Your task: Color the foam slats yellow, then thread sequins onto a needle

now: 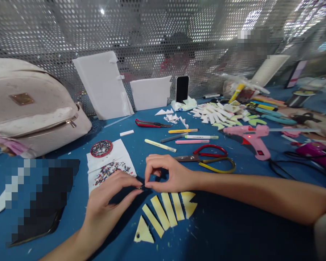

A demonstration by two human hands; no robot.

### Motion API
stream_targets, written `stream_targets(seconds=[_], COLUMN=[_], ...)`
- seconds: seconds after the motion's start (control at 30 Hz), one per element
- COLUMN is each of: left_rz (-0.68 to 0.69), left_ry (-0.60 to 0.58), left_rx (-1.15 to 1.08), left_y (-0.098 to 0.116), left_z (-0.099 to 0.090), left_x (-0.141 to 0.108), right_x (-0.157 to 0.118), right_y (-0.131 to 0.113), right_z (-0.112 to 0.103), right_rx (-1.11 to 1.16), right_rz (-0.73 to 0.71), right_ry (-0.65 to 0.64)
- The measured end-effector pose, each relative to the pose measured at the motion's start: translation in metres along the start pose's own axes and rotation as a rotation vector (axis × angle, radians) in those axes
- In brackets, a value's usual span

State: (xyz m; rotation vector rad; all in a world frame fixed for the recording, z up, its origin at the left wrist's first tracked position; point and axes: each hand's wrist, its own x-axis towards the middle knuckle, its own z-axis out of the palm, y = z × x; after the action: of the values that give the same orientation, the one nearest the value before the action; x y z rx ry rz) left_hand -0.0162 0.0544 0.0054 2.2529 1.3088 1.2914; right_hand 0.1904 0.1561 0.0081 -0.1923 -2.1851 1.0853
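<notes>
My left hand (108, 203) pinches something tiny and dark between thumb and forefinger, too small to name. My right hand (165, 174) is also closed in a pinch, its fingertips almost meeting the left ones at the same spot. Just below them lie yellow fish-shaped foam pieces: a triangular head (144, 232) with a dark eye hole, several body strips (160, 213) and a notched tail (188, 205). Beside my left hand, loose multicoloured beads (112, 171) lie on a white paper (124, 150), with a round red-rimmed dish (101, 148) of similar bits.
Scissors (188, 158) lie behind my right hand, with marker pens (160, 145) and a red cutter knife (149, 124) beyond. A pink glue gun (256, 137) with a cable is at right, near white foam scraps (214, 112). A backpack (34, 108) and a dark tablet-like slab (51, 217) stand left.
</notes>
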Motion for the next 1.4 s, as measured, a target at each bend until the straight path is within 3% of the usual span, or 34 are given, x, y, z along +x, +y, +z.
stream_targets(seconds=[0.53,0.7,1.03,1.17,1.4], left_rz=[0.088,0.167,0.175,0.161,0.080], left_ry=[-0.091,-0.057,-0.038,-0.042,-0.042], left_rx=[0.009,0.118,0.175,0.153,0.122], left_y=[0.0042,0.0040,0.0033,0.0038,0.0037], left_z=[0.0019,0.0044,0.0052,0.0046,0.0024], left_x=[0.0018,0.0014,0.0010,0.0011,0.0013], right_x=[-0.0008,-0.0015,0.0000,0.0006,-0.0013], right_y=[0.0034,0.0047,0.0019,0.0015,0.0009], right_z=[0.0011,0.0021,0.0008,0.0008,0.0021], right_rx=[-0.038,-0.053,-0.128,-0.117,-0.152], right_rz=[-0.012,0.041,0.033,0.007,-0.001], right_ry=[-0.181,-0.261,-0.355,-0.364,-0.254])
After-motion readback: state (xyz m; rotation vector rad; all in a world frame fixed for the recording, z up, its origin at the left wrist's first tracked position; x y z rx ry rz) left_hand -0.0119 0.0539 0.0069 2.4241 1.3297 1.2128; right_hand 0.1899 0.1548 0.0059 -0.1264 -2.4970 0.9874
